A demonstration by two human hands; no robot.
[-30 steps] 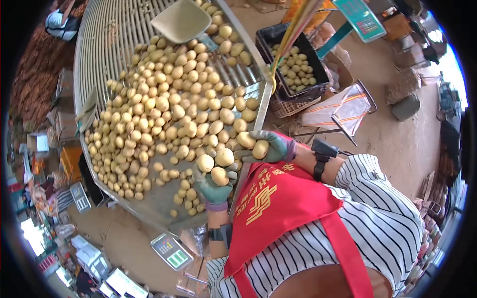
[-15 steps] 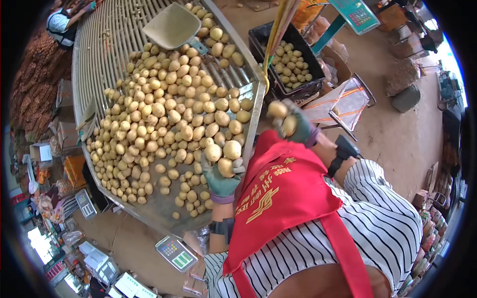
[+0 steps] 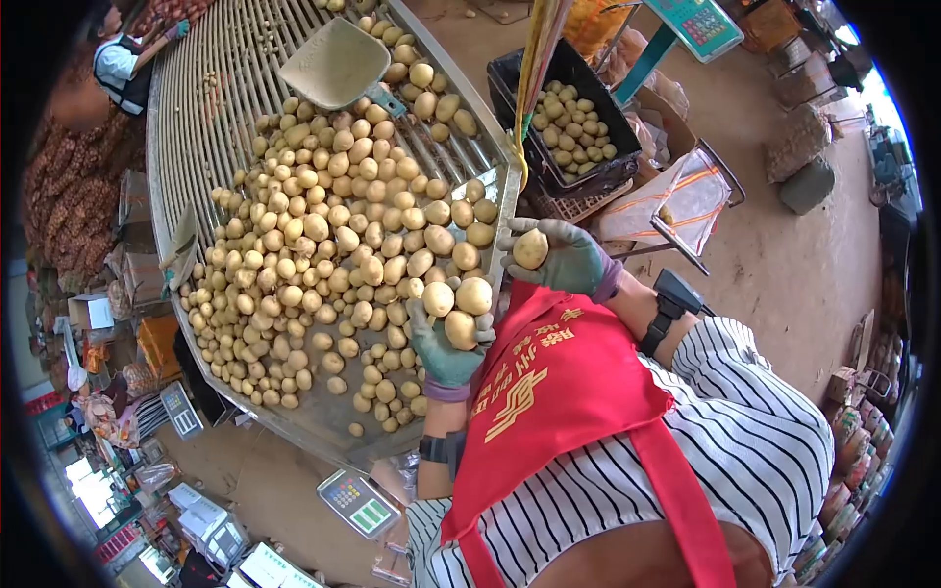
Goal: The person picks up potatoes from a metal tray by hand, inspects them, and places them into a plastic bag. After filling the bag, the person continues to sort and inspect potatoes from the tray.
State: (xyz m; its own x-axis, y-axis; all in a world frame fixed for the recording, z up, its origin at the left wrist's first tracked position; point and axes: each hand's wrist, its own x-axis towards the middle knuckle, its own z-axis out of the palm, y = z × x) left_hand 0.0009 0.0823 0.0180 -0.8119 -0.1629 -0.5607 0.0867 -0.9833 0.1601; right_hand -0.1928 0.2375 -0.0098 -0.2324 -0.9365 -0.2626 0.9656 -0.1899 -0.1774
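Note:
My left hand [image 3: 446, 365], in a green-and-grey glove, is cupped palm up around three pale potatoes [image 3: 460, 330] at the near edge of the sorting table. Beside it, my right hand [image 3: 570, 257], gloved the same way, is just off the table's metal rim [image 3: 507, 211] and holds one potato [image 3: 531, 250] against its fingers. A large heap of potatoes [image 3: 323, 230] spreads over the slatted table, with smaller ones close to my left hand. On the bars beyond the heap rests a scoop [image 3: 338, 64].
A black crate [image 3: 507, 83] with potatoes stands right of the table, near a white sack on a metal frame [image 3: 667, 211]. Scales stand at top right [image 3: 698, 24] and at the bottom [image 3: 359, 503]. Another person [image 3: 123, 64] works at the far end.
My right hand has come left toward the table and turned; one potato shows in it now where two showed before. My left hand keeps its three potatoes, shifted slightly.

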